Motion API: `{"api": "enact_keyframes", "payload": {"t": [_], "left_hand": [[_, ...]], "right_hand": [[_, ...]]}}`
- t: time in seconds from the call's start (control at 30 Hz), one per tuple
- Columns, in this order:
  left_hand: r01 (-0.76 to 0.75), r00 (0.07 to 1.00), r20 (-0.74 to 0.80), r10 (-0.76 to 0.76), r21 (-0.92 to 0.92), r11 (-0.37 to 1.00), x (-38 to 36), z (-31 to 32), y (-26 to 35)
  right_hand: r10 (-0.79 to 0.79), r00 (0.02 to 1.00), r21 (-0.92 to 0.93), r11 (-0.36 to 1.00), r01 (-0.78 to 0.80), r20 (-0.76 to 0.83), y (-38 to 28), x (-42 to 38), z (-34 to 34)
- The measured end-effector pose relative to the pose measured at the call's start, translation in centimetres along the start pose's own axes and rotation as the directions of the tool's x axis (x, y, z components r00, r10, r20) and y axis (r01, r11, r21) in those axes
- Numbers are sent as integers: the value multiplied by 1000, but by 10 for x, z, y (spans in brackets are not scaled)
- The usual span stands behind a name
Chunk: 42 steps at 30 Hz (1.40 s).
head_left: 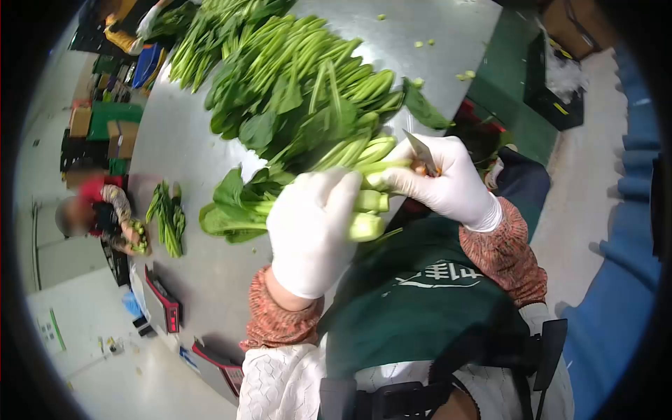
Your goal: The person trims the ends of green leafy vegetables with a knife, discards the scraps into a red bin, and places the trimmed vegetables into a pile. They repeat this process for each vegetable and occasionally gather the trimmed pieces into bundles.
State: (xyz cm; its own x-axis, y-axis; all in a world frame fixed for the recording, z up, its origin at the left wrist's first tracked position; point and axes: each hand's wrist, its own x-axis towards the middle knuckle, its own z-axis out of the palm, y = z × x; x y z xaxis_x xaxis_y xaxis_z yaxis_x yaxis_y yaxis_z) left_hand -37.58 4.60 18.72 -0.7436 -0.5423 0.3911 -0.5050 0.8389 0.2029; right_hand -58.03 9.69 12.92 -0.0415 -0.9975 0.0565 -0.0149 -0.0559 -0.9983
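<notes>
My left hand, in a white glove, is closed around a small bunch of leafy greens. Its pale cut stem ends stick out toward my body. My right hand, also gloved, grips a small knife whose blade points up and away from me; a bit of orange shows at its handle. The right fingers also touch a green stalk beside the left hand. Just beyond both hands lies a large heap of the same greens.
A steel table carries the heap and a few cut stem bits. Red-edged scales stand at the left. Another person handles greens across the table. A black crate sits at the right.
</notes>
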Motion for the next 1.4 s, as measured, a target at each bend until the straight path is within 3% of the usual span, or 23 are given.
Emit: {"api": "enact_keyframes", "payload": {"t": [0.07,0.17,0.2,0.3,0.37,0.43,0.5,0.57,0.63,0.7,0.73,0.77,0.83,0.9,0.93,0.97,1.03,1.1,1.17,1.2,1.23,1.3,1.4], "left_hand": [[-4,1000,-9,4,-32,999,11,16,12],[31,999,28,-25,-243,970,22,31,21],[75,995,86,-53,-272,959,26,30,26],[141,988,98,-116,-310,940,38,36,38],[110,993,65,-94,-308,945,46,42,42],[95,994,73,-75,-317,944,53,47,48],[48,997,69,-23,-387,921,56,54,53],[58,997,75,-25,-484,873,58,55,61],[148,987,128,-92,-548,824,61,49,62],[284,959,191,-211,-631,721,60,44,57],[310,950,196,-242,-676,669,63,38,53],[363,919,238,-315,-825,433,60,35,44],[195,905,60,-422,-939,285,57,24,13],[-56,845,47,-533,-983,-176,55,6,-15],[-137,805,8,-593,-970,-199,49,-1,-33],[-237,823,27,-567,-891,-387,41,-5,-59],[-329,746,112,-656,-795,-510,19,-14,-99],[-385,630,89,-771,-827,-410,-7,-10,-131],[-300,793,87,-603,-806,-511,-31,-4,-139],[-296,790,104,-605,-799,-524,-39,0,-143],[-341,630,110,-769,-850,-401,-46,6,-152],[-399,591,184,-785,-779,-483,-56,11,-159],[-452,506,229,-832,-751,-481,-61,11,-160]], "right_hand": [[-32,999,-85,996,35,36,-12,-8,-18],[37,998,120,992,-31,-44,-2,-22,-31],[-61,992,211,974,84,-114,7,-26,-30],[-75,967,1,997,78,-244,5,-42,-39],[-289,897,-435,891,126,-333,12,-50,-41],[-222,925,-580,815,1,-309,8,-59,-43],[-261,878,-595,803,-34,-402,21,-62,-44],[-194,868,-604,784,-144,-458,34,-64,-58],[-92,766,-301,944,-137,-636,56,-64,-72],[71,765,-167,959,-228,-640,56,-71,-82],[113,790,-212,932,-295,-602,38,-73,-85],[86,794,-166,959,-230,-601,33,-72,-84],[66,795,-155,968,-198,-603,34,-69,-85],[135,790,-86,969,-231,-598,33,-68,-85],[164,791,-52,970,-239,-590,33,-68,-84],[191,793,-18,969,-247,-578,34,-68,-82],[161,808,-92,962,-257,-567,45,-70,-80],[219,811,-71,950,-304,-542,49,-69,-74],[241,828,-98,938,-333,-506,53,-68,-69],[246,835,-110,934,-341,-492,55,-66,-67],[254,840,-124,928,-351,-480,57,-65,-66],[270,854,-114,929,-353,-446,59,-61,-61],[282,873,-81,937,-340,-399,61,-56,-50]]}}
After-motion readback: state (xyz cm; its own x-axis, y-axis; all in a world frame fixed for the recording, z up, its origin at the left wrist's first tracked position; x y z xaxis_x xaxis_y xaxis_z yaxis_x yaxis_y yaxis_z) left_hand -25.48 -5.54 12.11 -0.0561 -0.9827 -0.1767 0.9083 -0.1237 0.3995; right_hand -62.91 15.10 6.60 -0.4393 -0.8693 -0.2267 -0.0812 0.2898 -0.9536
